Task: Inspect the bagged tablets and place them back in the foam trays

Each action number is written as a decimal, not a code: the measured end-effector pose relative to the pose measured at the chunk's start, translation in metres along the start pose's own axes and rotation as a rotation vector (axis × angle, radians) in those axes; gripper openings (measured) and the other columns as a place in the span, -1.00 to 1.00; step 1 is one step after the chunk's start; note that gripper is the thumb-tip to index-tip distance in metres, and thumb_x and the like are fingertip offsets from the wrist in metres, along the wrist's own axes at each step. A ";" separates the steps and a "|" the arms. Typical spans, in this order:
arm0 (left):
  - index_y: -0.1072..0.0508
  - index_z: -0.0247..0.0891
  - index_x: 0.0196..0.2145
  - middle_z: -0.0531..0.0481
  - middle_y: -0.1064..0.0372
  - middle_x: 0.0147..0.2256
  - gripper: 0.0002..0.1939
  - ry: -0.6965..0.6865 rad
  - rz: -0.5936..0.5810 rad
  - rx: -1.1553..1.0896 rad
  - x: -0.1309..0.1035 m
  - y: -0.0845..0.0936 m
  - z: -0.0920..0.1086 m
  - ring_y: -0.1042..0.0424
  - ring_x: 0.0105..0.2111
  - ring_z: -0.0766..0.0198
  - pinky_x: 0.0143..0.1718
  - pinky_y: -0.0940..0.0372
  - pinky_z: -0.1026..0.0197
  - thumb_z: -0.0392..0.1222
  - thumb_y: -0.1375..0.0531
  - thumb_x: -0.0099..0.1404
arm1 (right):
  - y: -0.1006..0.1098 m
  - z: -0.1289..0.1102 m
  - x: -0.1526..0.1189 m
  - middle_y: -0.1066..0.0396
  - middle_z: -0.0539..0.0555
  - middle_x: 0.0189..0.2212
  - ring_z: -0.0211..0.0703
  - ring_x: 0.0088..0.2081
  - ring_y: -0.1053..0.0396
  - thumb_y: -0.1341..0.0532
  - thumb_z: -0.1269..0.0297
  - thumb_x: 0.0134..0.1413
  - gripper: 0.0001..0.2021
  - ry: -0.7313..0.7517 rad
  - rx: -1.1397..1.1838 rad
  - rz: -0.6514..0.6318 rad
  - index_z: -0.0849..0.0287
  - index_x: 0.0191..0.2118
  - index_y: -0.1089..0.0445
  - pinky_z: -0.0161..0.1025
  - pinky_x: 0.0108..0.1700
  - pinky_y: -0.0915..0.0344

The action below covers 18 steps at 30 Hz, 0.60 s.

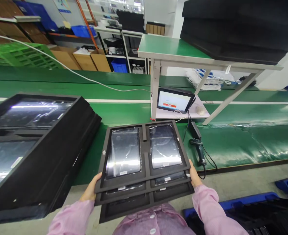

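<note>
Several black foam trays (145,163) are stacked unevenly in front of my body, over the near edge of the green surface. The top tray holds two dark flat panels in clear film, a left panel (126,151) and a right panel (164,145). My left hand (92,189) grips the stack's left edge, its fingers partly hidden under the tray. On the right edge, my right hand (194,174) holds the stack, fingers wrapped beneath it.
A tall stack of black trays with panels (51,147) stands at left on the green bench (119,112). Beyond are a monitor (174,100) reading FAIL, a scanner (199,151) with cable, and a raised shelf (168,45) bearing black foam. Blue pallets (251,199) lie at lower right.
</note>
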State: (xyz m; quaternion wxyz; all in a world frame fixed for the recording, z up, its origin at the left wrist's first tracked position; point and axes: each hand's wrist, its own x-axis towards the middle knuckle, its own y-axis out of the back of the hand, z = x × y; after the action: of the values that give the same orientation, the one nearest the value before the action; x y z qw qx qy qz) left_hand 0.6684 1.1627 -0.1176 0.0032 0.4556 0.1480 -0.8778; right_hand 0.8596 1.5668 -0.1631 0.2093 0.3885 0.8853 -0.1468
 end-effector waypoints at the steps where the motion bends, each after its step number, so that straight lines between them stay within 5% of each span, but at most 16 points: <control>1: -0.49 -0.41 -0.26 -0.08 -0.49 -0.59 -0.77 0.001 0.010 0.001 -0.002 0.004 -0.004 -0.50 -0.57 0.10 -0.46 -0.43 0.12 -0.26 -0.09 0.21 | 0.002 0.000 -0.007 -0.46 0.04 -0.12 -0.05 0.04 -0.30 -0.10 -0.14 0.03 -0.48 -0.024 0.013 -0.001 0.10 -0.01 -0.37 -0.13 0.03 -0.30; 12: -0.46 -0.34 -0.36 -0.01 -0.45 -0.65 -0.86 -0.047 0.039 0.054 -0.011 0.014 -0.010 -0.49 -0.58 0.13 -0.53 -0.40 0.19 -0.37 -0.09 0.16 | -0.005 -0.030 -0.040 -0.49 0.18 -0.20 0.02 -0.12 -0.43 0.01 -0.04 0.18 -0.50 -0.214 0.146 -0.054 0.27 -0.03 -0.37 -0.08 -0.10 -0.40; 18: -0.44 -0.33 -0.29 0.04 -0.46 -0.63 -0.79 -0.133 0.044 0.033 -0.006 0.001 0.006 -0.49 -0.58 0.16 -0.48 -0.42 0.20 -0.40 -0.07 0.13 | -0.009 -0.040 -0.019 -0.50 0.14 -0.23 0.06 -0.11 -0.42 -0.10 0.04 0.02 -0.55 -0.120 0.114 -0.045 0.25 -0.05 -0.37 -0.09 -0.10 -0.39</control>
State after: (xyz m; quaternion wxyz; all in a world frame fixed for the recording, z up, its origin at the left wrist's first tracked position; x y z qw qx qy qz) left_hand 0.6673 1.1595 -0.1097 0.0249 0.3996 0.1228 -0.9081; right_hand 0.8542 1.5655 -0.1184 0.2364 0.3703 0.8698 -0.2246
